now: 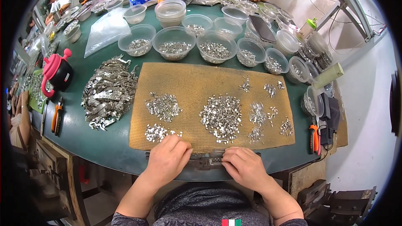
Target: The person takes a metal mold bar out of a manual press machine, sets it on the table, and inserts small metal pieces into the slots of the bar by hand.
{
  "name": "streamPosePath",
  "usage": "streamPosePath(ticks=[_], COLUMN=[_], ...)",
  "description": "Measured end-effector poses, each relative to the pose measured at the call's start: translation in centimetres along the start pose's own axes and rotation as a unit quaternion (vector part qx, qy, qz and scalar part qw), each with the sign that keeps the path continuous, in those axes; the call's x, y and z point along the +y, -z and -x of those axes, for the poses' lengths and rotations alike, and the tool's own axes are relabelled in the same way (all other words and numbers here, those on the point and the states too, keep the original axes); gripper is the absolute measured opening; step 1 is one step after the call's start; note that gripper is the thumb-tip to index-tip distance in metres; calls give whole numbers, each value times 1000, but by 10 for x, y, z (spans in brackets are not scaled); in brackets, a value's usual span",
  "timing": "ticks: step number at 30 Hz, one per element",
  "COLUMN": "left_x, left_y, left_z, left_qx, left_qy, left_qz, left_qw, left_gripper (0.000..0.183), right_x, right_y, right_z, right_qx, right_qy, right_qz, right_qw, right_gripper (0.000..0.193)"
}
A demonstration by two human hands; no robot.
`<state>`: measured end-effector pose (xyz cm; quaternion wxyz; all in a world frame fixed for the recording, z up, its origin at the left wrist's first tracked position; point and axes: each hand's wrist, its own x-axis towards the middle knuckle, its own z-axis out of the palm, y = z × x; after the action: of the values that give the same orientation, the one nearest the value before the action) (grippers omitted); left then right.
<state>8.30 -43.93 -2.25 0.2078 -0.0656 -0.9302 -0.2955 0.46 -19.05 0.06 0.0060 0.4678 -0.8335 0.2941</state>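
Note:
At the front edge of a tan textured mat (pixel 188 79), my left hand (pixel 169 157) is closed, its fingertips curled down beside a small pile of shiny metal pieces (pixel 155 133). Whatever those fingers pinch is hidden. My right hand (pixel 245 165) is closed too, thumb and fingers together at the right side of a dark metal fixture (pixel 205 163) on the table edge. Anything held there is too small to make out. A row of small metal bits sits in the fixture, between my hands. Beyond it lies a large heap of small metal links (pixel 221 117).
Smaller piles of parts (pixel 163 107) dot the mat. To its left are a mound of metal strips (pixel 109 94), orange-handled pliers (pixel 57 117) and a pink-and-black pot (pixel 57 73). Plastic bowls (pixel 173 44) line the far side; other pliers (pixel 313 138) lie right. People work across the table.

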Motion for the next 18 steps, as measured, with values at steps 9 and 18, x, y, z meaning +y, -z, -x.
streamPosePath(ticks=[9,18], left_x=[34,39], left_y=[-27,-34], left_z=[-2,-3], left_qx=[-6,-42], left_qy=[-75,-89], left_qz=[101,82], left_qw=[992,992], left_gripper=[20,20], right_x=[2,11], right_y=[0,3], right_z=[0,10], right_qx=[10,2], right_qy=[-2,-35], right_qz=[-26,-100], right_qw=[1000,994], right_gripper=[16,17])
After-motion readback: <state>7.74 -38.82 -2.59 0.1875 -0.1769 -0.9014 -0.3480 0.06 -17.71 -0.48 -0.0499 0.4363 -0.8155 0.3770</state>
